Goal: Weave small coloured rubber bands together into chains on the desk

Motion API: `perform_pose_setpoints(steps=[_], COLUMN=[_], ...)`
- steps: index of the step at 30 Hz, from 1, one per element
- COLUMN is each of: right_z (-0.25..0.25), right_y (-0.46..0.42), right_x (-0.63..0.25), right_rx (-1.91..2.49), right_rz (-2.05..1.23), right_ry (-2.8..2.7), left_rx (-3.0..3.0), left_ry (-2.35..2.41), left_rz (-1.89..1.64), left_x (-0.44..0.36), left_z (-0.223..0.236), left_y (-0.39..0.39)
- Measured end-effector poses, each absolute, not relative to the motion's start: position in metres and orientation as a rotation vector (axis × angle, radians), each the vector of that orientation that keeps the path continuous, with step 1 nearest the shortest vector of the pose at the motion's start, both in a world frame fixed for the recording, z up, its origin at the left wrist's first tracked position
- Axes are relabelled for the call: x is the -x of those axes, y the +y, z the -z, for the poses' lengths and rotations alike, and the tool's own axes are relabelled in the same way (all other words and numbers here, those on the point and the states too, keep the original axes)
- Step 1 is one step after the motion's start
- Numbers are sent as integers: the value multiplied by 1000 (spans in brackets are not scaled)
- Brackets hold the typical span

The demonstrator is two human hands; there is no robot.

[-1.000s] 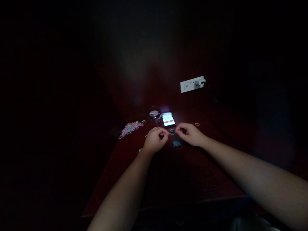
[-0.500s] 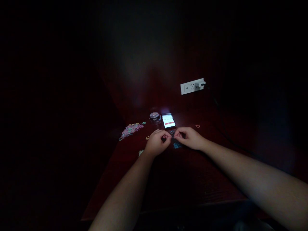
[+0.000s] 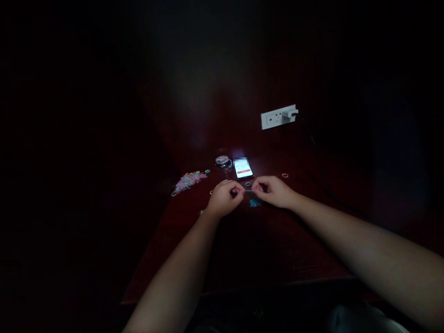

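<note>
At the middle of a dark red, glossy tabletop (image 3: 263, 249), the left hand (image 3: 225, 199) and the right hand (image 3: 272, 191) face each other across a narrow gap. In each, thumb and forefinger are pressed together, apparently clamped on opposite ends of a thin, pale strand (image 3: 248, 190), perhaps a small elastic band, which spans the gap nearly level and looks taut; the pinched ends are hidden. The step in hand is judged to be a stretching of this strand between two pinches. The next move would call for a secure grip on both sides and a small, even pull, since a slipping end could spring away in the dim light.

Just beyond the strand lies a small grey ring (image 3: 248, 184); just nearer the person, a little heap of blue bands (image 3: 255, 203). Both lie close to the fingertips, so a low sweep could disturb them. A lit, dark-edged smartphone (image 3: 243, 170) and a clear, round, lidded jar (image 3: 223, 163) limit movement away from the person. A pink-and-green heap of small bands (image 3: 189, 181) lies near the left edge (image 3: 148, 247); an orange-pink ring (image 3: 285, 175) lies beyond the right wrist. The widest visible room extends between the forearms towards the front edge (image 3: 277, 283), which both forearms cross.
</note>
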State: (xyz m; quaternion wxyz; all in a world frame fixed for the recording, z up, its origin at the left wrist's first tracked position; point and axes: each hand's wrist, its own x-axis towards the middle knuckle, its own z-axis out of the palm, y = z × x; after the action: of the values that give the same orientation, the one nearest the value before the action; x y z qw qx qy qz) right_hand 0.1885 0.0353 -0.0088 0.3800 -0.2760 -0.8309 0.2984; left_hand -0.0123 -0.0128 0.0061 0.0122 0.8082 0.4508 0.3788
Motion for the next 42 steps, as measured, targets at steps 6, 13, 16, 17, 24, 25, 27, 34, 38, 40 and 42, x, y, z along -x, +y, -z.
perform_pose_setpoints(steps=[6,13,16,17,24,25,27,34,38,40,42], right_z=[6,6,5,5,6,7,9,10,8,7,8], right_y=[33,31,30,30,34,36,39,39,37,37,37], right_x=[-189,-188,-188,-189,-193,-193,-193,-193,-193,-193,-193], right_rx=[687,675,665,661,625,628,631,651,662,664,668], right_rz=[-757,-759,-761,-758,-690,-684,-680,-669,-642,-640,-641], right_ry=[-2130,-2151,-2140,-2135,-2051,-2051,-2066,-2075,-2075,-2076,-2077], left_rx=[-2519,-2492,-2450,-2430,-2216,-2185,-2137,-2034,-2030,-2014,-1989], left_ry=[1408,1402,1441,1455,1386,1386,1396,1423,1435,1449,1462], left_rz=[-1142,-1131,-1157,-1153,-799,-749,-681,-596,-591,-569,-541], left_x=[14,19,24,26,51,54,60,66,70,72,75], left_z=[-6,-6,-6,-7,-10,-10,-12,-15,-12,-10,-8], left_y=[-12,-9,-7,-7,-10,-10,-11,-12,-9,-8,-7])
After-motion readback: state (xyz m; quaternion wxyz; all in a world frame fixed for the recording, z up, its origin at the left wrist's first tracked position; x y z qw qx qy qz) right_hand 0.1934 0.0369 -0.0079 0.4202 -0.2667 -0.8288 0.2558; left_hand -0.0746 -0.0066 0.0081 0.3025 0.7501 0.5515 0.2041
